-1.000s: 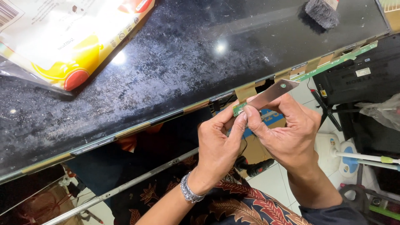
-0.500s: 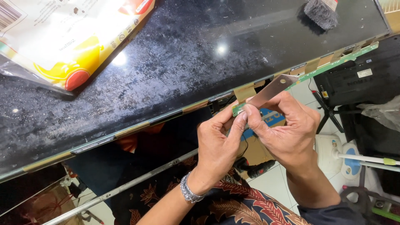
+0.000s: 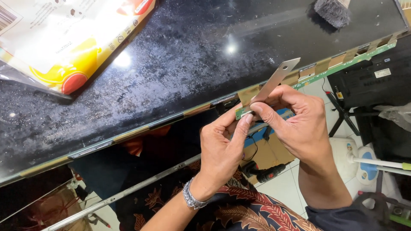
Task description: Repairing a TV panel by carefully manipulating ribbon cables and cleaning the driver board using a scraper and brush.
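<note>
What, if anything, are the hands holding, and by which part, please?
The right hand pinches a thin metal blade by its lower end; the left hand grips the green strip's end.

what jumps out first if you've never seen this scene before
At centre right, the left hand and right hand meet at the near edge of a big dark glossy panel, the right pinching a thin metal blade angled up over it. A green circuit strip runs along that edge. A yellow-and-white plastic packet lies on the panel's upper left, a dark brush at top right.
</note>
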